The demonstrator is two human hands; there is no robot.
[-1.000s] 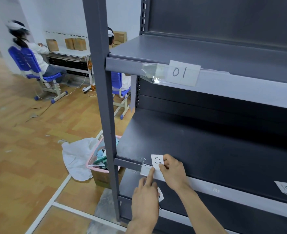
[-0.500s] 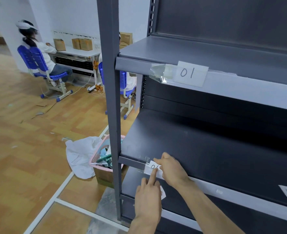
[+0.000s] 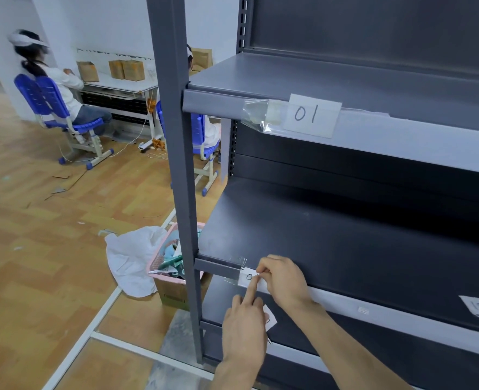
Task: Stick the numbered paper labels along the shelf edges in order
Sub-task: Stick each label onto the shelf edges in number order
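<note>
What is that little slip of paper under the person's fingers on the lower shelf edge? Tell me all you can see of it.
The label is a small white paper slip showing a handwritten 0; fingers hide the rest. It lies flat against the pale shelf edge, near the grey upright. Crinkled clear tape overlaps its left end. The right hand pinches its right part, and the left hand presses an index fingertip on it from below.
</note>
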